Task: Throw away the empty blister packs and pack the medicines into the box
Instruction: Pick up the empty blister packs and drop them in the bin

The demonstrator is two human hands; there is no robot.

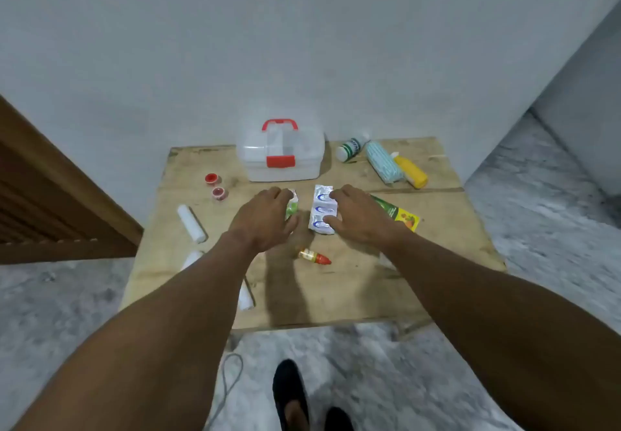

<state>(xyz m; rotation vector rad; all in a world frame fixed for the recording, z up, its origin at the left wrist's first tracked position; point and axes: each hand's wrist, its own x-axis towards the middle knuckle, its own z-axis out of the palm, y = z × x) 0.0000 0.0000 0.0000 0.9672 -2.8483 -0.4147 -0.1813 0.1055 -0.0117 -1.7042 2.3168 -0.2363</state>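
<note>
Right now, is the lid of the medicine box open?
No, the medicine box stands shut, its red latch down at the front.

The box (pixel 280 155) sits at the back of the desk (pixel 353 296), with three bottles (pixel 383 161) lying to its right and two small jars (pixel 215 185) front-left. Two blister packs (pixel 321 210) lie side by side before the box, a dropper bottle (pixel 314 256) nearer still, and rolls (pixel 191 224) along the left edge.

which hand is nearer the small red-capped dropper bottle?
Left, narrowly. The left hand sits just up-left of the dropper bottle; the right hand is up-right, slightly farther, on the silver blister pack.
</note>
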